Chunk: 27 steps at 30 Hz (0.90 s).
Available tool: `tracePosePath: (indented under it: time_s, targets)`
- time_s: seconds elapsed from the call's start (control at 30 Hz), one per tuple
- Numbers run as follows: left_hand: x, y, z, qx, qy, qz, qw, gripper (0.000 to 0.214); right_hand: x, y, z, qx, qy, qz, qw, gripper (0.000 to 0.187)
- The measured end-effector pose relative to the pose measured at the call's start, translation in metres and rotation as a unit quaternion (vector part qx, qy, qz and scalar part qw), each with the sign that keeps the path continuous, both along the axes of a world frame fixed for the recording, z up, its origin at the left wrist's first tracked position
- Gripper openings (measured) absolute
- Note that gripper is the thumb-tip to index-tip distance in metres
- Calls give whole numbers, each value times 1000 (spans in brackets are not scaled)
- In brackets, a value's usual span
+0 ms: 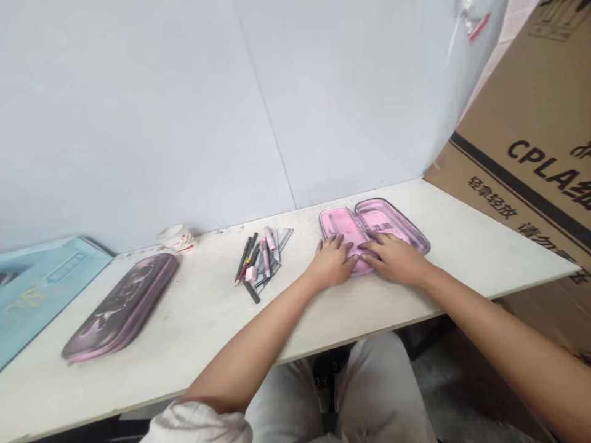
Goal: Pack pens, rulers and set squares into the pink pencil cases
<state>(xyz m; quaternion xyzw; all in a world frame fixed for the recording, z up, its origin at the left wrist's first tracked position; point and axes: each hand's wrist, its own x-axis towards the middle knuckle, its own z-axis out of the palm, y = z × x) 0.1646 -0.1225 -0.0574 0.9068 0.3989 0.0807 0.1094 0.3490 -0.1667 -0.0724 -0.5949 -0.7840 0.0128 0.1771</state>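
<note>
A pink pencil case (339, 223) lies unzipped and spread flat on the table, its two halves side by side. My left hand (331, 261) rests on the near part of its left half, fingers stretched out. Beside it, my right hand (392, 257) lies across the middle and the near part of the right half, fingers also extended. Neither hand holds anything. Left of the hands is a loose pile of stationery: pencils and pens (247, 258), a pink eraser (251, 274), pink marker-like sticks (269, 240) and clear rulers (285, 237).
A closed dark pencil case with pink edging (122, 307) lies on the white table (198, 344) at left. Behind it stands a paper cup (176, 239). A light-blue flat box or folder (50, 283) is at far left. A large cardboard box (521, 154) leans at right.
</note>
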Motion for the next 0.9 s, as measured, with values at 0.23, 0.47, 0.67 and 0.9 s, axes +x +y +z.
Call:
tracePosePath:
  time_s: [0.23,0.47,0.67,0.9]
  targets:
    - [-64,13,13,48,-137,55,988,38,5,13,-5,4,-58,-3,998,39]
    - [-166,32,24,76,-170,205,961,32,-7,40,3,12,-88,-46,995,38]
    - [-207,33,2,85,-174,240,951,30,-100,47,28,58,-56,18,997,35]
    - [-195,21,-15,110,-105,185,971,33,-209,77,32,-1,-8,-49,999,33]
